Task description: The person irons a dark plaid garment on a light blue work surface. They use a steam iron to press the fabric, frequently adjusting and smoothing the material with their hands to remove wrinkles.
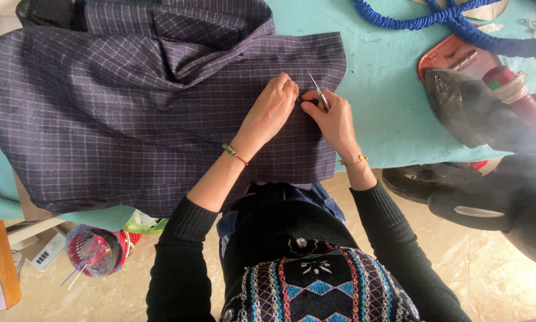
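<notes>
At table edge, checked dark fabric [131,113] lay spread flat over turquoise table [375,89]. Left hand [272,110] pinched fabric down, fingers closed, keeping it taut. Right hand [333,119] gripped thin metal tool [318,92], tip angled up, beside the pinch. Farther right: iron [465,104], blue cord [453,21], parked well apart.

A turquoise table [375,77] bears checked fabric [101,107], blue cord [435,21], perhaps an iron [465,101].
</notes>
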